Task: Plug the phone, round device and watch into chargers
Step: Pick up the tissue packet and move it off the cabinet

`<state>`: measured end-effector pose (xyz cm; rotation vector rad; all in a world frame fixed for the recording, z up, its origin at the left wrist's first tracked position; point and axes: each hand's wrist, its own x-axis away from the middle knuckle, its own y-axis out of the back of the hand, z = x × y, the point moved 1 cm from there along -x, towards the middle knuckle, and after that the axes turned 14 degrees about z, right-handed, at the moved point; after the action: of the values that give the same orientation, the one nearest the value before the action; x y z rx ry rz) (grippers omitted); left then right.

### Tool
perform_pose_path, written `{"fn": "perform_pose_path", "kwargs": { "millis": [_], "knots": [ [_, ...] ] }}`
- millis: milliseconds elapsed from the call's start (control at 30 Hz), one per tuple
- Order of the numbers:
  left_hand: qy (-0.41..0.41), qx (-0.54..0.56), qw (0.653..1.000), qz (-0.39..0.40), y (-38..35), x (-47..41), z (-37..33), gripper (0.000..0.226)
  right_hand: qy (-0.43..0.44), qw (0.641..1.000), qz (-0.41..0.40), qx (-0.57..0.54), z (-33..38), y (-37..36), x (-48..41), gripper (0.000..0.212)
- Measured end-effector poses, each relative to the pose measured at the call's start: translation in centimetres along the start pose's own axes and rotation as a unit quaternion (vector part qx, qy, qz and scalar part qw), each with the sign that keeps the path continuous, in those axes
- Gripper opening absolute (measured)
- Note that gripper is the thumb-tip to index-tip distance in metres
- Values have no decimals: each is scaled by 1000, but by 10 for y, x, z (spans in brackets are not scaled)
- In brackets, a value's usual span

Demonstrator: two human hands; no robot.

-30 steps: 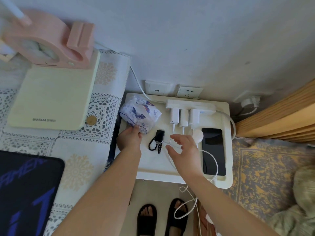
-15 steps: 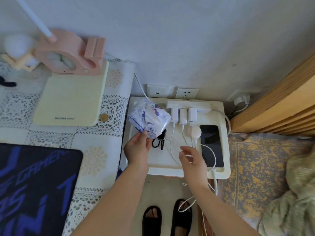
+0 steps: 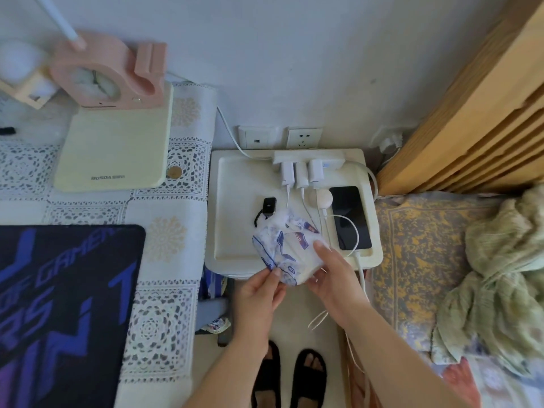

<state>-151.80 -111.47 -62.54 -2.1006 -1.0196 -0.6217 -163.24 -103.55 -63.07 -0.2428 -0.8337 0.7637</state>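
On the white bedside tray table (image 3: 235, 184) lie a black phone (image 3: 350, 217) at the right, a white round device (image 3: 320, 198) beside it, and a small black watch (image 3: 269, 205) with a beaded strap. Three white chargers (image 3: 300, 173) sit in a power strip (image 3: 309, 156) at the back, with white cables (image 3: 348, 231) trailing forward. My left hand (image 3: 260, 293) and my right hand (image 3: 332, 269) both hold a white and blue tissue pack (image 3: 287, 250) above the table's front edge.
A lace-covered desk (image 3: 164, 240) stands at the left with a cream lamp base (image 3: 114, 148), a pink clock and a dark mouse mat (image 3: 59, 313). Wall sockets (image 3: 303, 137) sit behind the table. A wooden bed frame (image 3: 471, 113) and bedding (image 3: 485, 275) are at the right.
The tissue pack has moved from the table's back left to its front, uncovering the watch. My right hand left the cables and took hold of the pack.
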Motion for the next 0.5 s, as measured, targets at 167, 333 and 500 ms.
{"fn": "perform_pose_path", "kwargs": {
  "millis": [167,333,500],
  "knots": [
    [49,22,998,31,9,9,19,18,32,999,-15,-22,-16,13,20,34],
    [122,50,991,-27,30,4,50,21,39,997,-47,-53,-39,27,49,36],
    [178,43,982,-42,53,-30,82,11,26,989,-89,-119,-71,44,77,32]
  ]
}}
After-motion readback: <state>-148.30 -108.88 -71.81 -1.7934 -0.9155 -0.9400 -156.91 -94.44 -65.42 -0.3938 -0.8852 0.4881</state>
